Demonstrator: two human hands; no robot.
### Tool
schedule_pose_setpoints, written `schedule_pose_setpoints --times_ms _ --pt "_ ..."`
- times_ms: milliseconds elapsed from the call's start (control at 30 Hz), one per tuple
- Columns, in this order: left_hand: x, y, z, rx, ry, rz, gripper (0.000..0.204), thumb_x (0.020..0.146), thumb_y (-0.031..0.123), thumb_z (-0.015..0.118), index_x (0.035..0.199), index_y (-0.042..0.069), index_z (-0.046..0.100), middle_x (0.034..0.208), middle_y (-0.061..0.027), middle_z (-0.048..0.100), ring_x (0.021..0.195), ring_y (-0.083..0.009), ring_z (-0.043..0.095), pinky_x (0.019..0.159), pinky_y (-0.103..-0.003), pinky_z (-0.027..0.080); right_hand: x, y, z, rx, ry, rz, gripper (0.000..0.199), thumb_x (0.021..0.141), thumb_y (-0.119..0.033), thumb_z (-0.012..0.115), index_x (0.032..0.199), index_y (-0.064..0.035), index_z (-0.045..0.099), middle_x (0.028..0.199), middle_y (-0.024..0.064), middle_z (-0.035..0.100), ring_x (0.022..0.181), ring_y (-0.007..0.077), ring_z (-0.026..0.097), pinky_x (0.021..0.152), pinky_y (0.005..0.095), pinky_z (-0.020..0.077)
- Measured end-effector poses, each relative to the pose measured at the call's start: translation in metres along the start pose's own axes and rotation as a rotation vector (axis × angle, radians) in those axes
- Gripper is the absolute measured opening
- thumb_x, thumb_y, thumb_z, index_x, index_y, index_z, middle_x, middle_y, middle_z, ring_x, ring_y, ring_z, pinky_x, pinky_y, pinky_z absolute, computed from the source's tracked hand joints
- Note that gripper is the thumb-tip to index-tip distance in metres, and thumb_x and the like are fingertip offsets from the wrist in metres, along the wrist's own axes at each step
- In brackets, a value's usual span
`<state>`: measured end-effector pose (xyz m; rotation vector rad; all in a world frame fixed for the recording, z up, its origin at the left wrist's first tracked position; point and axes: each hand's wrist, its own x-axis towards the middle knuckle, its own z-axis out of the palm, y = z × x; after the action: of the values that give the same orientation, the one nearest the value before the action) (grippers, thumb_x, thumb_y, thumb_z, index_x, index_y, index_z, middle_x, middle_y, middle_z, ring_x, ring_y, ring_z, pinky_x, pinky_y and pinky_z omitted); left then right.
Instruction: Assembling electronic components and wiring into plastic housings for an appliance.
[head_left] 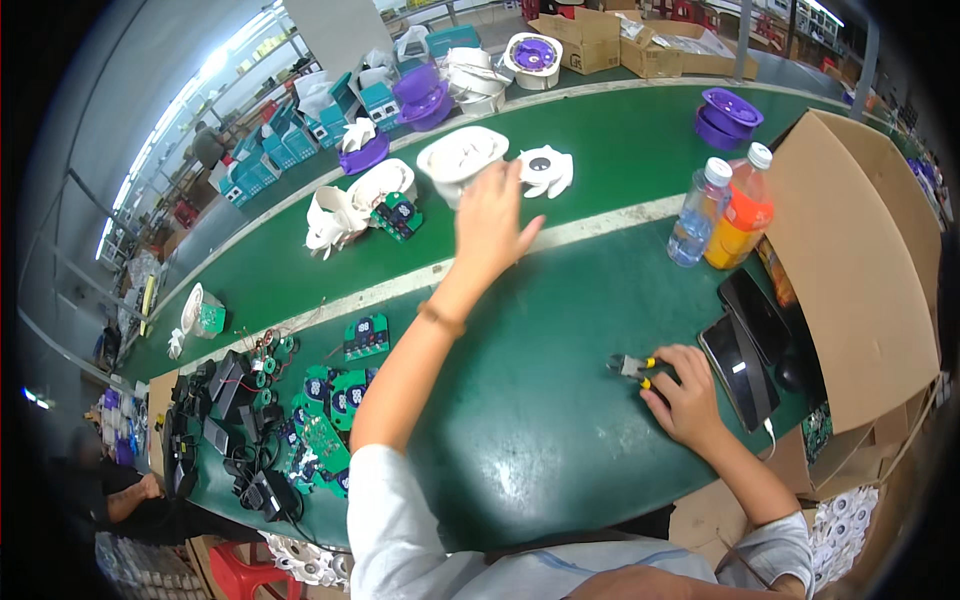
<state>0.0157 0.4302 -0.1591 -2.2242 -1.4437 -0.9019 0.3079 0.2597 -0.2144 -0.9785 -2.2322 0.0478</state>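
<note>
From my distant seat I am seeing a green table (510, 420) filling the near scene, with a long green work surface (625, 150) running along its far side beyond a pale strip; at right a big open cardboard box (850, 250) is standing; at near left a heap of green circuit boards (325, 440) is lying beside dark power adapters (272, 495); on the far surface a white oval housing (450, 165) is sitting slightly left of centre; the left hand (489, 227) is reaching to its near right side, fingers overlapping it and thumb spreading away, and I cannot tell whether they are gripping it; the right hand (685, 395) is gripping a tool, just left of a dark phone (722, 362); a small white piece (553, 180) is lying right of the housing; the small yellow-handled pliers (628, 366), held in those right fingers, are pointing left over the near table, right of centre.
</note>
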Motion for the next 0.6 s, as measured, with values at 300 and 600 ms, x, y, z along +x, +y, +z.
schedule_pose_setpoints --times_ms 300,600 --pt "0.048 -0.032 0.135 -0.095 -0.216 -0.451 0.050 0.068 0.020 0.075 0.115 0.013 0.059 0.126 -0.0150 0.046 0.102 -0.0388 0.057 0.087 -0.045 0.049 0.001 -0.001 0.004 0.027 -0.068 0.065 0.022 0.065 -0.013 0.073 0.075 -0.0003 0.058 0.107 0.0177 0.056 0.098 0.0386 0.053 0.084 0.0476 0.0404" --pt "-0.122 0.008 -0.149 -1.384 -0.207 -0.657 0.039 0.079 0.018 0.064 0.113 0.001 0.058 0.106 -0.0059 0.062 0.092 -0.0122 0.058 0.081 -0.027 0.047 0.001 -0.009 0.013 0.020 -0.103 0.074 0.014 0.076 -0.007 0.065 0.084 0.0025 0.058 0.114 0.0193 0.055 0.105 0.0396 0.051 0.091 0.0460 0.0403"
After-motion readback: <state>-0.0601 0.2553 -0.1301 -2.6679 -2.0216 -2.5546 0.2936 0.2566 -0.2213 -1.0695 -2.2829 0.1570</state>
